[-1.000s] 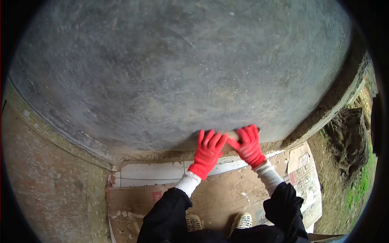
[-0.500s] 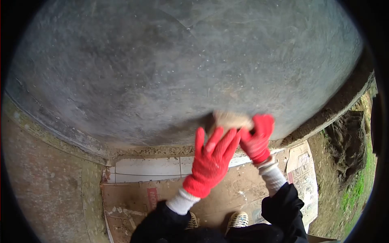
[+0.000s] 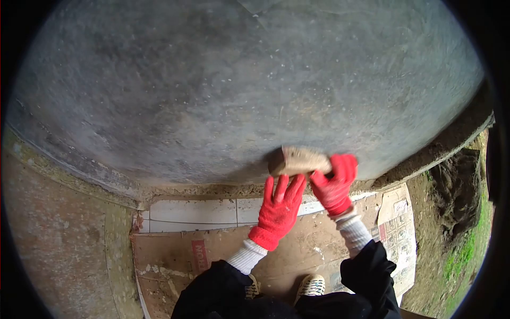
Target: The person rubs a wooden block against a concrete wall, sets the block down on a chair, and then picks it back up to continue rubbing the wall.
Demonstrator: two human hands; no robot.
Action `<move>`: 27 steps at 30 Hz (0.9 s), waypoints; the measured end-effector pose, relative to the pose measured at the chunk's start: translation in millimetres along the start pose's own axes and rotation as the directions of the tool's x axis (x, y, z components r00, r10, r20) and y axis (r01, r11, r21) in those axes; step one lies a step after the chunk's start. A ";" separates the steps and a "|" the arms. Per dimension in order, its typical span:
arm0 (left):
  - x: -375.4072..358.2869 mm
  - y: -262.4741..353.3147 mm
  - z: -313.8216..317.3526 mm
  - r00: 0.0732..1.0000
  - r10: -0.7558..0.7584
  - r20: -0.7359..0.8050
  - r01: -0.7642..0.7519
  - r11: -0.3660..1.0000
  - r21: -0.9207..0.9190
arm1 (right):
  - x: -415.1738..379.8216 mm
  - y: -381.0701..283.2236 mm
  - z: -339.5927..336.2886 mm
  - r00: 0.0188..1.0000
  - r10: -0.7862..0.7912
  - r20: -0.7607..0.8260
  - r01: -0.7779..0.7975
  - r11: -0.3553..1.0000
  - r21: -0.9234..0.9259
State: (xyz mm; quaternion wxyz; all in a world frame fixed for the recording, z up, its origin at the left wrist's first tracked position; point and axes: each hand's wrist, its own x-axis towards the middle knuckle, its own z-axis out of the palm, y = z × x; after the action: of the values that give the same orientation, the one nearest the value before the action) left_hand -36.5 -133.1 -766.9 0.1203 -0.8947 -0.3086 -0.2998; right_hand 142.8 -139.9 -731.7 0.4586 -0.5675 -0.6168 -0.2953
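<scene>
A tan, rough-faced block (image 3: 304, 160) lies against the lower part of a wide grey curved surface (image 3: 212, 95). My right hand (image 3: 334, 184), in a red glove, is closed around the block's right end. My left hand (image 3: 277, 209), gloved the same way, is just below the block's near side. Its fingers are stretched out, with the tips right at the block's lower edge and nothing wrapped in them. White knitted cuffs show at both wrists.
A rough ledge (image 3: 212, 190) runs below the grey surface, with white tiles (image 3: 193, 214) under it. Flattened cardboard (image 3: 175, 250) covers the floor around my shoes (image 3: 312, 286). Printed paper (image 3: 401, 234) lies at the right, near a dark crumpled sheet (image 3: 458, 189) and grass.
My left hand has drawn back slightly toward me and to the right, and its fingers are closer together. My right hand remains on the block, whose place has barely shifted.
</scene>
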 end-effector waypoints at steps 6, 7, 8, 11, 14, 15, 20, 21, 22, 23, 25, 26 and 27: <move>-54.5 9.2 41.4 0.953 -0.006 0.303 0.012 1.000 -0.016 | -47.8 14.3 12.2 0.969 -0.114 0.221 0.097 0.991 0.089; -49.1 7.6 36.9 0.954 -0.009 0.300 0.015 1.000 -0.019 | -36.3 15.6 6.9 0.967 -0.119 0.223 0.102 0.991 0.087; -33.9 3.7 24.2 0.984 -0.004 0.178 0.004 1.000 0.002 | -11.0 8.9 -5.6 0.978 -0.086 0.188 0.079 0.996 0.044; 14.8 -6.9 -20.0 0.996 -0.075 -0.039 0.076 0.997 0.002 | 40.7 -5.3 -25.8 0.999 -0.047 -0.005 0.047 0.995 -0.086; 11.3 -10.1 -29.2 0.997 -0.054 -0.053 0.057 0.997 0.045 | 7.2 2.0 -13.3 0.988 -0.152 -0.005 0.150 0.976 -0.155; -12.1 -2.7 -18.6 0.996 -0.090 0.026 0.091 0.994 -0.057 | -13.9 6.3 -1.4 0.998 0.041 0.039 -0.041 0.999 -0.003; -83.4 9.8 -14.5 0.952 -0.138 0.274 0.221 0.928 -0.299 | -79.5 14.3 15.6 0.917 -0.086 0.389 0.064 0.996 0.069; -80.5 5.8 -16.6 0.953 -0.143 0.267 0.221 0.930 -0.292 | -64.4 14.7 12.3 0.937 -0.097 0.335 0.071 0.994 0.089; -78.0 2.6 -20.1 0.958 -0.165 0.234 0.231 0.927 -0.294 | -49.2 12.8 6.5 0.953 -0.104 0.286 0.074 0.991 0.113; -74.1 0.8 -23.8 0.961 -0.188 0.202 0.243 0.924 -0.296 | -25.9 3.1 -1.4 0.978 -0.060 0.202 0.046 0.996 0.073; -60.3 -1.7 -31.2 0.960 -0.212 0.181 0.260 0.915 -0.309 | 10.7 -1.6 -12.9 0.992 -0.019 0.127 0.023 0.999 -0.029; -53.3 -1.3 -34.9 0.963 -0.214 0.162 0.256 0.914 -0.316 | 25.2 -3.7 -13.3 0.986 -0.164 0.018 0.165 0.979 -0.121; -50.0 0.6 -38.9 0.967 -0.212 0.144 0.249 0.913 -0.323 | 32.8 -6.3 -13.8 0.947 -0.310 -0.079 0.285 0.930 -0.230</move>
State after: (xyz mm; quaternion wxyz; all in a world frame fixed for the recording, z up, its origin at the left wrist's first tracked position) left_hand -85.5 -173.2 -766.7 -0.0879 -0.8738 -0.3618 -0.3127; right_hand 141.9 -139.3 -695.5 0.3788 -0.4957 -0.6329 -0.4585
